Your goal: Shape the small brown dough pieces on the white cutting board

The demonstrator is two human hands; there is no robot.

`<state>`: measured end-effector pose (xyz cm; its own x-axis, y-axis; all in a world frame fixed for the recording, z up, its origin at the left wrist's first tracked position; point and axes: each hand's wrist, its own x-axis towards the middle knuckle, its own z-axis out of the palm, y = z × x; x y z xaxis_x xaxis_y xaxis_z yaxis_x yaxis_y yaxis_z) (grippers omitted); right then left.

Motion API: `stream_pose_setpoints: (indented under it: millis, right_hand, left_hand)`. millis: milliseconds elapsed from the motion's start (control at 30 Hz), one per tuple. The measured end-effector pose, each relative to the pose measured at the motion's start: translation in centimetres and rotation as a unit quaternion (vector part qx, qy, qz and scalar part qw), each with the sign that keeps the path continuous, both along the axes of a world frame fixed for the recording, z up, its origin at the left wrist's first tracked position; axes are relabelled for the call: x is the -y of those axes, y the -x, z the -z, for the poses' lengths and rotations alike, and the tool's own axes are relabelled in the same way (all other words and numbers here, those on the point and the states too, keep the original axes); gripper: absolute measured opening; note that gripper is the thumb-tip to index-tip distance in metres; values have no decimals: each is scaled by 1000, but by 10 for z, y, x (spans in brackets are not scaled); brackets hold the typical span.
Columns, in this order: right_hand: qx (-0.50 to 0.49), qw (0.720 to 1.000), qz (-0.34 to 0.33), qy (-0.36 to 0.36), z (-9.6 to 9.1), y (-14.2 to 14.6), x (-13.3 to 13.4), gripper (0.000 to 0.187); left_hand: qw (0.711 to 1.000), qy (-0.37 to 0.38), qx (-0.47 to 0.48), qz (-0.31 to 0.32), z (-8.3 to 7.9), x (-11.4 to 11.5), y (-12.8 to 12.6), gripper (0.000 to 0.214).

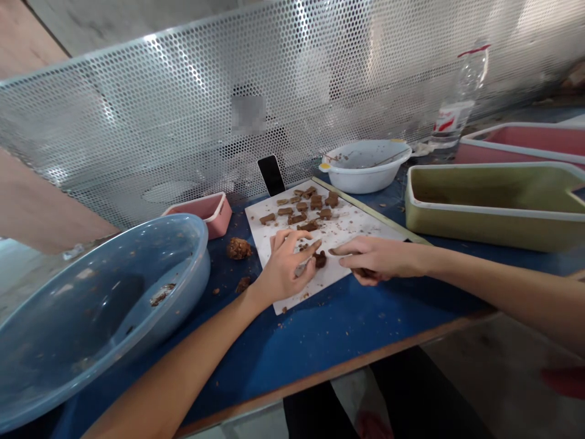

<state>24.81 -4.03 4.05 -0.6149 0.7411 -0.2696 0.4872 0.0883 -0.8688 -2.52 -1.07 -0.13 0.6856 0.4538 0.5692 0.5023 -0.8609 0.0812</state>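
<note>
We had our left hand point(287, 263) half-curled over the white board point(365, 225), thumb and fingertips at a dark brown lump point(320, 260); couldn't tell if pinched. Our right hand point(386, 257) was just beside it, index extended, others curled; couldn't tell what they held. Lump sat nearer us than the brown pieces point(297, 218).

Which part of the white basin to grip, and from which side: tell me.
Probably pinch the yellow tab on the left rim of the white basin, coming from the left and above: the tab juts outward and the basin sits upright, while the green container stands close to its right side.
</note>
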Motion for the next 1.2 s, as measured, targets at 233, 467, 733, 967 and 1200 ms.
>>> stream_pose_setpoints:
  millis: [233, 467, 733, 967, 1200]
  right_hand:
    - [10, 998, 36, -56, -1, -2, -4, 41]
    - [90, 925, 8, -370, 5, -4, -1, 36]
    - [76, 901, 90, -418, 22, -8, -30, 40]
    - [131, 925, 118, -335, 33, 18, -28, 39]
    - [174, 918, 137, -328, 35, 27, -24, 41]
  left_hand:
    - [999, 29, -14, -20, -2, 1, 0, 30]
    - [999, 47, -15, -21, 1, -1, 0, 30]
    - [997, 59, -2, -40, 3, -2, -1, 31]
    - [998, 26, 33, -47, 4, -2, 1, 22]
    - [998, 28, 38, -40, 6, -4, 1, 23]
